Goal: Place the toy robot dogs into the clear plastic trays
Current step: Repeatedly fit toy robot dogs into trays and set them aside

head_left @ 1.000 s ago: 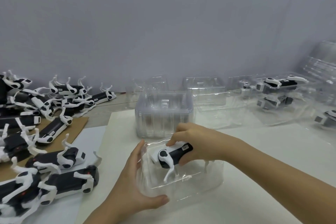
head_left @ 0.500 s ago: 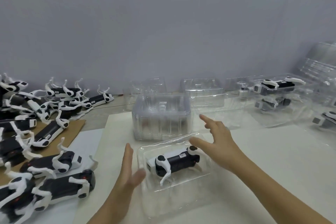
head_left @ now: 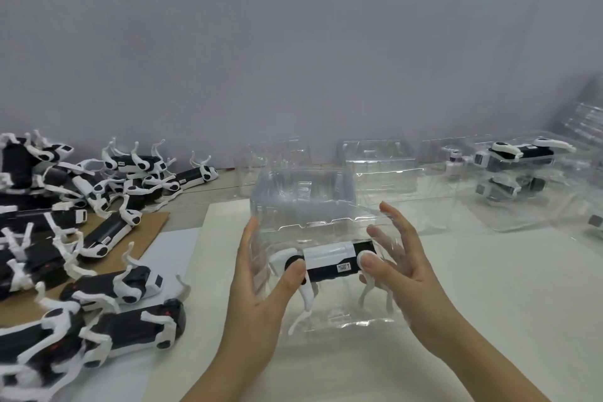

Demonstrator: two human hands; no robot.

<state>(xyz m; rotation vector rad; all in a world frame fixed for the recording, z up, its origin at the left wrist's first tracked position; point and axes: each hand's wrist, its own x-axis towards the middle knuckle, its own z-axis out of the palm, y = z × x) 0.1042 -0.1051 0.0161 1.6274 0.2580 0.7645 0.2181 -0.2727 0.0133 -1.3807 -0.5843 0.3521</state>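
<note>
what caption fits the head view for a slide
Both hands, left hand and right hand, grip a clear tray holding one toy robot dog.

Label text on toy robot dog (head_left: 329, 260) unreadable; dog pile (head_left: 49, 271) cropped at left edge.

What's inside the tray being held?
One toy dog sits in the tray, legs down, gripped by the left hand and right hand. Thumbs cover its joints; glare hides the tray floor.

A plain pale grey wall (head_left: 293, 42) rises behind a flat white tabletop (head_left: 489, 287) under soft, even light.
</note>
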